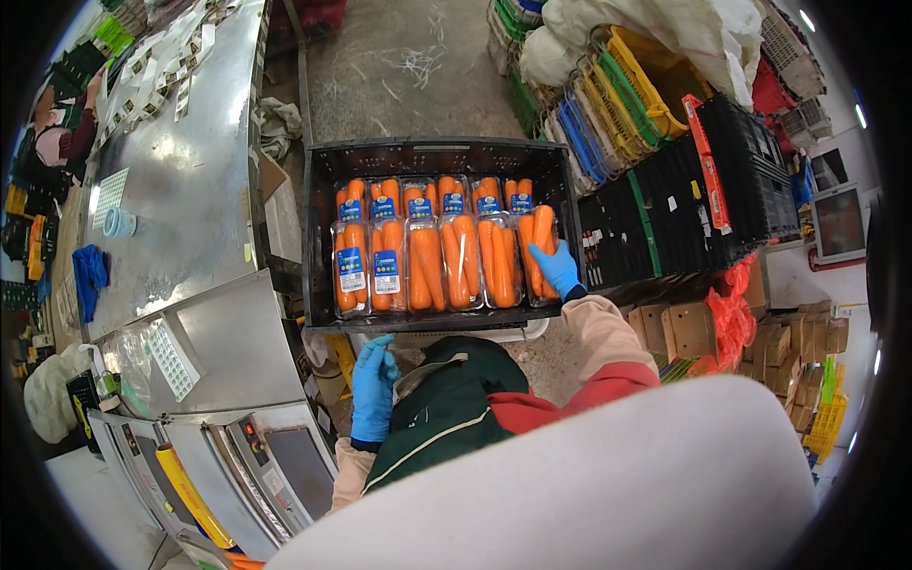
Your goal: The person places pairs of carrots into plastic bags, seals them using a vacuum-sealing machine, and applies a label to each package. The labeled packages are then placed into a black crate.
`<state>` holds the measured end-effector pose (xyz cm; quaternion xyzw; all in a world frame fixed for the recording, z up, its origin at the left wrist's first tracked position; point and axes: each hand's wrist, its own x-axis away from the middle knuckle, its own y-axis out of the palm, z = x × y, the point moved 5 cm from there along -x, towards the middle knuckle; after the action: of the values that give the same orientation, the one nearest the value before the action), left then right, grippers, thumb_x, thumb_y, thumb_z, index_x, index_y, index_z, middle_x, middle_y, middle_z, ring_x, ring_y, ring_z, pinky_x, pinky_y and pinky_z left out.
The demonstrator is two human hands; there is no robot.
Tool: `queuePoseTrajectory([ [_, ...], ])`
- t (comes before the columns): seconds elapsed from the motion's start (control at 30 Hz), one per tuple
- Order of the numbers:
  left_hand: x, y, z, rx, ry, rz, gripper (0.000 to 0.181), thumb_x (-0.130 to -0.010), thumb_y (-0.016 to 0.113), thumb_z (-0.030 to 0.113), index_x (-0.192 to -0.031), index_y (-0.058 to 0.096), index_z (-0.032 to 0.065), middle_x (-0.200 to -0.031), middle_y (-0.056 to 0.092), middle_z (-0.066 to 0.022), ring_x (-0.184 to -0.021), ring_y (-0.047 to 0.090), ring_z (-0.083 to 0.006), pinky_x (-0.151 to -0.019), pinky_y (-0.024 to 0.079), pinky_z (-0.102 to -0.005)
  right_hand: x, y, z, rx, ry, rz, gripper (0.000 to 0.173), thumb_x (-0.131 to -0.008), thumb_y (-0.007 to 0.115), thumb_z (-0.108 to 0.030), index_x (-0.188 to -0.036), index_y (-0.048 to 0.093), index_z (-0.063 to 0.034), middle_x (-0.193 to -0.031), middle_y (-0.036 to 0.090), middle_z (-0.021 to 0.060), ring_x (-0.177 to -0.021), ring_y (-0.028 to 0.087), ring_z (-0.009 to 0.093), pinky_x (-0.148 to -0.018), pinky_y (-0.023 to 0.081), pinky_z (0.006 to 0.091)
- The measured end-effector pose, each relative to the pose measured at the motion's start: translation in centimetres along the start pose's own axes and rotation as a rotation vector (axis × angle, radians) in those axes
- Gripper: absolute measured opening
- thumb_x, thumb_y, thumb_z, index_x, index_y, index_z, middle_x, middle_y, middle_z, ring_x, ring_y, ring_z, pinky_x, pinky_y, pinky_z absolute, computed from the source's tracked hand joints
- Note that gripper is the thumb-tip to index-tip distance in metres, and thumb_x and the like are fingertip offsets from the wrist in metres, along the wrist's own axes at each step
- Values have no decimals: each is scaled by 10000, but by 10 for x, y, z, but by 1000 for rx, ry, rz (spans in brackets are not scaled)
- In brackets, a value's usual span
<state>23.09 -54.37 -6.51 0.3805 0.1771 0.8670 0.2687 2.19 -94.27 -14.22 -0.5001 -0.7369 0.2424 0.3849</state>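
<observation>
A black plastic crate [438, 144] lies before me with two rows of clear-packed carrots. My right hand [557, 269], in a blue glove, grips the right edge of the front-row carrot pack [539, 228] at the far right. My left hand [375, 385], also gloved in blue, is just below the crate's near rim, fingers partly bent, with nothing visible in it. Blue and white labels mark the back-row packs [453, 196] and the two leftmost front packs, including this labelled pack [387, 263]. The front packs further right, such as this one [426, 267], show no label.
To the left stands a metal table [206, 185] with label strips [153, 78], a cup [120, 222] and a blue glove [90, 278]. A wrapping machine [271, 456] is at lower left. Stacked crates [662, 192] and cardboard boxes [677, 328] line the right. Another person [64, 139] works at far left.
</observation>
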Motion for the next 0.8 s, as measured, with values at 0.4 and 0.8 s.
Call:
queuePoseTrajectory([
  [0.4, 20, -23, -12, 49, -2, 113, 242, -965, 481, 125, -1155, 595, 28, -733, 525, 17, -621, 457, -65, -566, 393, -189, -52, 65, 85, -413, 103, -218, 721, -863, 635, -468, -1243, 439, 112, -1161, 584, 243, -1067, 581, 288, -903, 466, 376],
  [0.8, 42, -47, -23, 111, -3, 187, 254, -954, 483, 115, -1170, 574, 18, -745, 539, 9, -611, 477, -74, -553, 403, -189, -27, 58, 44, 170, 25, 210, 706, -812, 702, -380, -1248, 392, 81, -1132, 561, 298, -1033, 573, 437, -879, 476, 487],
])
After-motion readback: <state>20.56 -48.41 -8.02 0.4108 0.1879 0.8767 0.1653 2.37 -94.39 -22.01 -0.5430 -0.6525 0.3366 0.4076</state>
